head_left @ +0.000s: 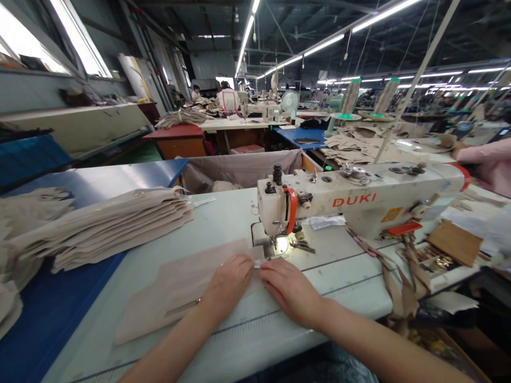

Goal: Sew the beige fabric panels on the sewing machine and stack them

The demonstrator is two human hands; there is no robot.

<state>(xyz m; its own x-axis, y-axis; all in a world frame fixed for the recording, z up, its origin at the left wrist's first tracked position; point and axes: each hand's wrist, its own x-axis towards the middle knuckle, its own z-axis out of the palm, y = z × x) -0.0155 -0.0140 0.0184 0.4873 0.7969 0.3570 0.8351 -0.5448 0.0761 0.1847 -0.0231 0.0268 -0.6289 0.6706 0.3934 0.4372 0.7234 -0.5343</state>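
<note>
Fabric piece (179, 287) under fingers (243, 264) of both hands.

- Fluorescent ceiling tubes (325, 43) bright, some blown out.
- Needle lamp (281, 244) glares on the table.
- Wide-angle bending at edges; far background soft.

Fabric piece (179, 287) partly beneath left hand (228, 281).

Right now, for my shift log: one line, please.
left hand on beige fabric panel; right hand at its edge; white DUKI sewing machine lamp lit
</note>
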